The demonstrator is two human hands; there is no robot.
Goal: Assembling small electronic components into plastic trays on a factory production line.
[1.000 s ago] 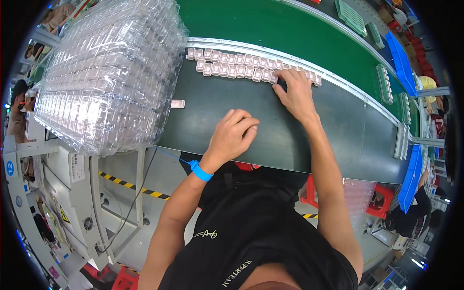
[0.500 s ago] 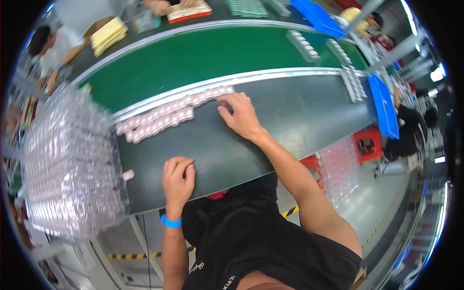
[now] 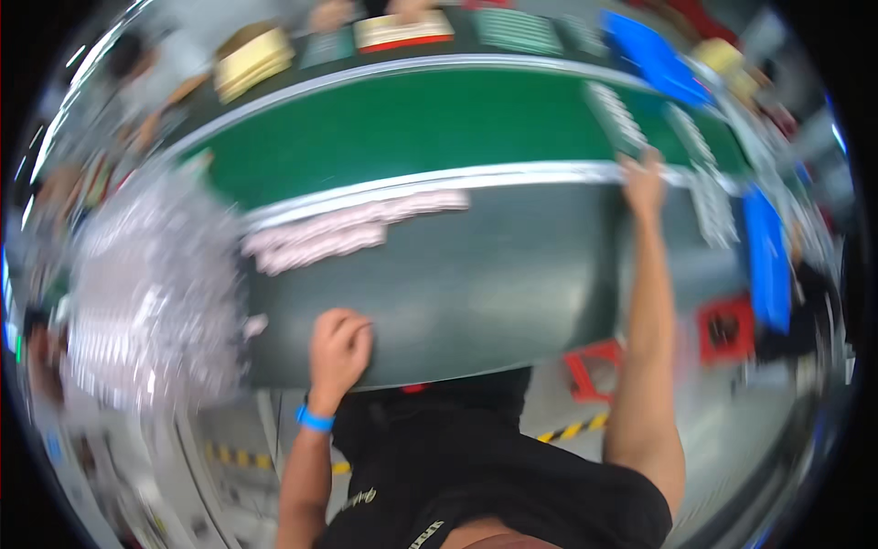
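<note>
Work has moved to your right: half a second ago your right hand (image 3: 642,178) was by the end of the pink pieces (image 3: 338,242), and now it is well away from them, up at the silver rail (image 3: 512,174). It is at the near end of a pale tray (image 3: 615,117) that lies on the green belt (image 3: 421,128). The picture is blurry, so I cannot tell if your thumb and fingers have pinched the tray or only touch it. The pink pieces still sit in two rows on the dark table (image 3: 485,293), next to the rail, with no hand on them. That means the rows are left alone for now and the tray is the thing you are reaching to. Your left hand (image 3: 338,352) has stayed low by the table's near edge, its fingers loosely bent and nothing seen in it. Nearest to it on the left is one lone pink piece (image 3: 256,325), just beside the big clear plastic bundle (image 3: 155,293).
</note>
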